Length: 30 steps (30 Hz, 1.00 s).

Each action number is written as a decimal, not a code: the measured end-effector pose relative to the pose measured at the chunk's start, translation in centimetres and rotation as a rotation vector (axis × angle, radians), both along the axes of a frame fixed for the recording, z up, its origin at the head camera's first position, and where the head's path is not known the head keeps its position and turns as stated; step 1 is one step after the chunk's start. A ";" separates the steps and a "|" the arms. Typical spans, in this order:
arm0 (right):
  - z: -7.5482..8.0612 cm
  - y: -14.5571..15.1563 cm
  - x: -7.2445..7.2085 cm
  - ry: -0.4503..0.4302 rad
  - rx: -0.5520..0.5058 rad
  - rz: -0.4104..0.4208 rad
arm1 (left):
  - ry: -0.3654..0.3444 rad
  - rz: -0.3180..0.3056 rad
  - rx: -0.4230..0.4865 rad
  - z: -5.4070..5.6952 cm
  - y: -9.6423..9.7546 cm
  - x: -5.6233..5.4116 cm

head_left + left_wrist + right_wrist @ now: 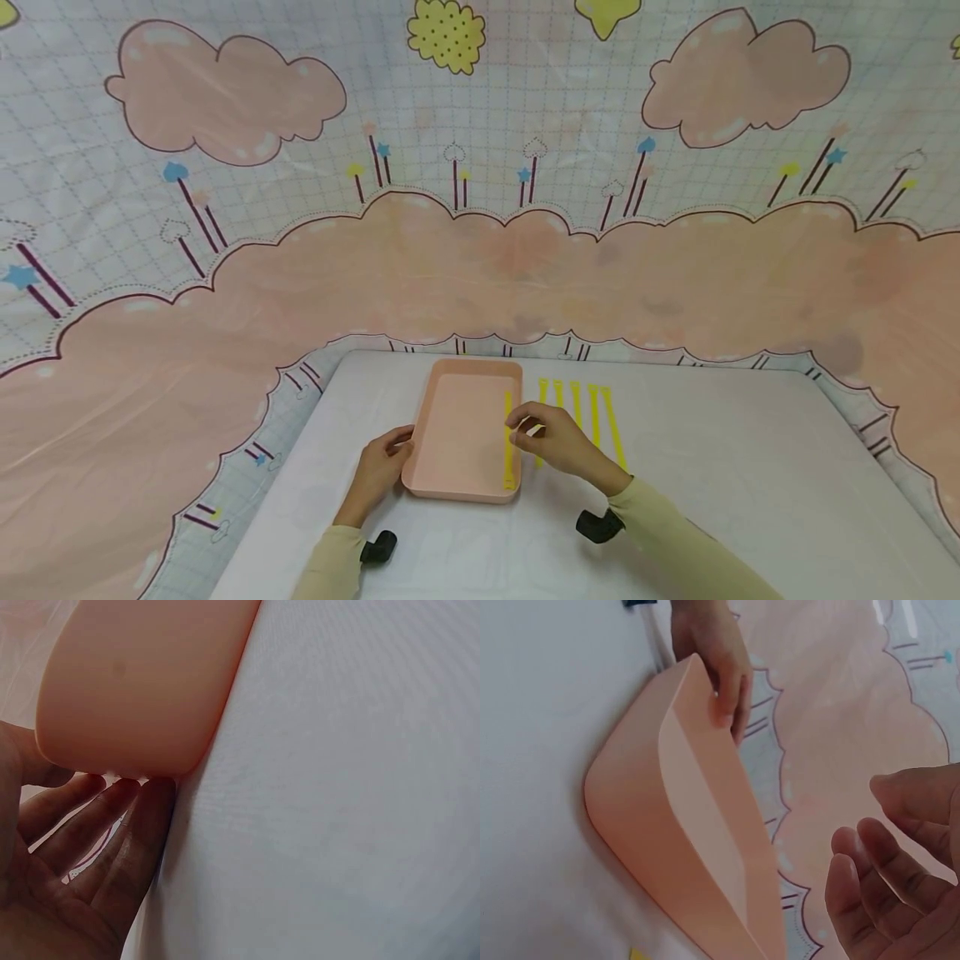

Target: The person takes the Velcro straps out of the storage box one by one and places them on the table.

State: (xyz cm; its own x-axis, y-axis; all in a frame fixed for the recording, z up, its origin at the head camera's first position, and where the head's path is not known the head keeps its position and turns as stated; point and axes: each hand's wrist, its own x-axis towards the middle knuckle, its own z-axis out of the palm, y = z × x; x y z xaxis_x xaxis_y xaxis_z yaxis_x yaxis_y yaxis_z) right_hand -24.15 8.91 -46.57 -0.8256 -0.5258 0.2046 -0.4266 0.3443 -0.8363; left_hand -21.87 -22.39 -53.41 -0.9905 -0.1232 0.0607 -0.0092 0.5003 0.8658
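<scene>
A yellow strip (508, 461) with notched ends lies lengthwise along the right side of a shallow peach tray (457, 433). My right hand (555, 437) hovers over the tray's right rim, close to that strip. In the right wrist view, the thumb and fingers (881, 881) are spread apart with nothing between them. My left hand (378, 467) is at the tray's left side. Its fairly straight fingers (112, 847) touch the outer wall in the left wrist view, with the thumb near the rim.
Several more yellow strips (596, 417) lie side by side on the white table (735, 467), right of the tray and partly behind my right hand. A patterned cloth (510, 275) with clouds rises behind the table. Each wrist carries a black camera mount (600, 527).
</scene>
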 end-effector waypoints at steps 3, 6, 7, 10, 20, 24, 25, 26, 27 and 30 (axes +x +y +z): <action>0.0 -0.5 0.0 0.028 0.034 0.018 | 0.001 0.000 -0.002 -0.1 0.0 0.0; 0.0 -1.0 0.1 0.064 0.058 0.044 | 0.003 -0.003 0.001 -0.2 -0.1 0.0; 0.0 -1.2 0.1 0.084 0.067 0.055 | 0.001 -0.001 0.002 -0.3 -0.1 -0.1; -0.3 -1.7 0.0 0.137 0.106 0.087 | 0.003 -0.001 0.002 -0.4 -0.2 -0.2; -0.7 -3.2 0.0 0.260 0.394 0.143 | 0.005 0.006 0.005 -0.6 -0.2 -0.3; -0.9 -3.7 -0.1 0.318 0.508 0.175 | 0.010 0.005 0.003 -0.7 -0.2 -0.3; -1.0 -3.8 -0.1 0.328 0.530 0.180 | 0.010 0.006 0.002 -0.7 -0.2 -0.3; -1.1 -3.9 -0.1 0.335 0.544 0.184 | 0.010 0.005 0.002 -0.7 -0.3 -0.3; -1.2 -4.0 -0.1 0.344 0.556 0.188 | 0.010 0.005 0.000 -0.8 -0.3 -0.4; -1.3 -4.4 -0.3 0.403 0.601 0.188 | 0.006 0.008 0.002 -0.9 -0.3 -0.5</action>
